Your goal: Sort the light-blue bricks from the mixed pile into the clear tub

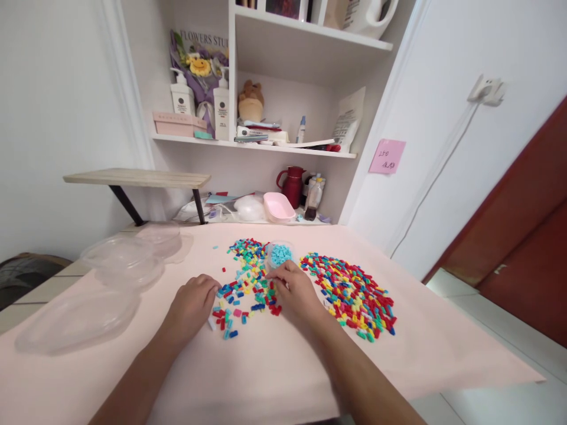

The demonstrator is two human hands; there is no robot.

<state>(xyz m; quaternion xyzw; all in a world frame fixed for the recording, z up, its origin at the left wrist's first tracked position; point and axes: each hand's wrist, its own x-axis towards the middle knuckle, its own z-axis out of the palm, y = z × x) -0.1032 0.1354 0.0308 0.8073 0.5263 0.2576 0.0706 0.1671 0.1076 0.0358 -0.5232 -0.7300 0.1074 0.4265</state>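
Plastic beads in red, blue, yellow, green and turquoise are spread over the middle of the table, in two heaps. The left heap (245, 283) is loose and scattered, and both hands are laid at its near edge. The left hand (192, 304) is curled with knuckles up at the heap's left fringe; whether anything is pinched in its grip cannot be told, since the fingertips are tucked under. The right hand (295, 289) is set at the heap's right fringe, its fingers drawn together over a few beads, though what is clamped between them is too small to be made out. Just beyond the right hand, between the two heaps, a small clear cup (280, 255) filled with turquoise beads is seen. The right heap (349, 289) is denser and lies well clear of the table's right edge.

A pale pink cloth (274, 366) is stretched over the table, and a broad bare strip is left between the beads and the near edge, crossed only by the forearms. To the left, clear plastic lids (119, 260) are stacked near the far-left corner, and a further clear tray (75, 321) is laid close to the left edge. Beyond the far edge, white shelves (248, 144) with bottles and a pink bowl (278, 206) are seen.
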